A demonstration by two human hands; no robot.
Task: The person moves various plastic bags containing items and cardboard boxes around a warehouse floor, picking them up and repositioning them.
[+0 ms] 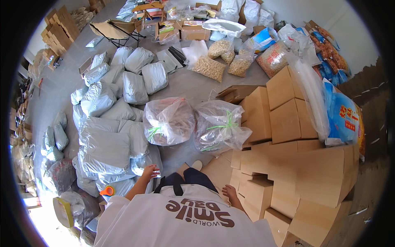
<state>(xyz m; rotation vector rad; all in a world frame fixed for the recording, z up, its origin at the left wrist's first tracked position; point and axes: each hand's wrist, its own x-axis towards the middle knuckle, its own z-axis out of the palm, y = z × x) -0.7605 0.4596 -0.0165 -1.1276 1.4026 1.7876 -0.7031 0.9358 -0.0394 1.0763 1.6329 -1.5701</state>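
Note:
My left hand [151, 171] hangs open beside a stack of silver-grey plastic parcels [103, 150], with nothing visibly held. My right hand [228, 192] is open, fingers loosely bent, near the stacked brown cardboard boxes [288, 181]. Beyond my feet sit two clear plastic bags, the left [168, 121] and the right [218, 127], each tied with green cord and holding contents I cannot make out. An orange tape tool [107, 190] lies low at the left, partly hidden.
Bags of pale pieces [207, 68] lie farther ahead. A folding chair [113, 31] stands at the back left. Blue-and-orange sacks [327, 53] lean on the right wall; a large blue package [340, 111] tops the boxes. More bundles [57, 136] line the left.

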